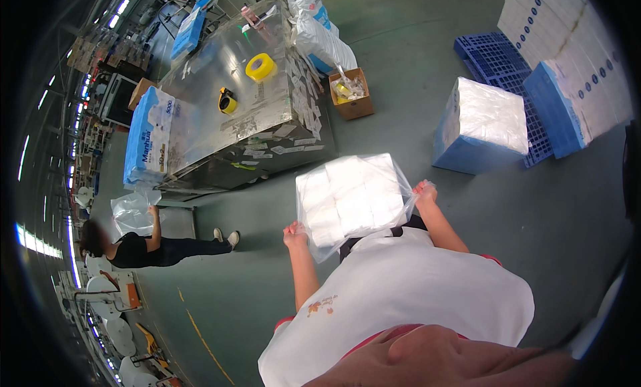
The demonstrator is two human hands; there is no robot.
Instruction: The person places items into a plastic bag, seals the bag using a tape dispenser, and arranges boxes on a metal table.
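In front of my body is a clear plastic bag [325, 251] filled with several white blocks [354, 197], packed side by side in rows. They look like packs of tissue paper, though the film blurs their detail. My left hand [294, 235] is closed on the bag's gathered film at its left edge. At the opposite edge my right hand [425, 192] pinches the loose film at the other corner. The bag's underside is hidden, so I cannot tell what bears its weight.
Ahead stands a metal table [200, 126] with yellow tape [260, 67], a tape dispenser [228, 101] and a blue-white package [148, 136]. A cardboard box [352, 96] is beside it. Right are a wrapped bale [484, 123] and blue pallet [491, 60]. Another person [160, 248] holds plastic film at left.
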